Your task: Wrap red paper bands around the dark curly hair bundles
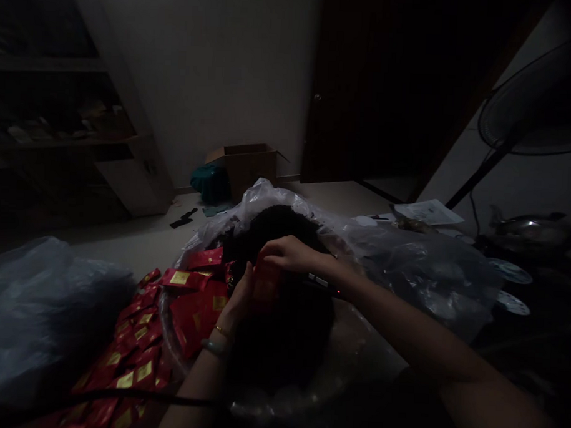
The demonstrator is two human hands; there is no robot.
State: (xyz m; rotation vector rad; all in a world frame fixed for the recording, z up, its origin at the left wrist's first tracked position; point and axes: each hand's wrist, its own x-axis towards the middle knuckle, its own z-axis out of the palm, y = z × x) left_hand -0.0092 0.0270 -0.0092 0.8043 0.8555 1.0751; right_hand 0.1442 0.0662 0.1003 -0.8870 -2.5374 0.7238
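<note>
Between my hands is a small red packet (267, 283), dim in the low light. My left hand (241, 295) grips its left side, thumb up, with bangles on the wrist. My right hand (290, 253) is bent over the packet's top edge with the fingers closed there; the fingertips are partly hidden. Below and behind lies a dark heap (285, 223) in an open clear plastic bag (262, 191); what the heap is made of is too dark to tell. More red packets (195, 311) with gold labels lie left of my left hand.
Many red packets (140, 346) spread at the lower left beside a bulky plastic bag (43, 305). Another clear plastic sheet (419, 275) lies right. A cardboard box (250, 166) stands by the wall, a fan (528, 104) at the right. A dark cord (134, 393) crosses the lower left.
</note>
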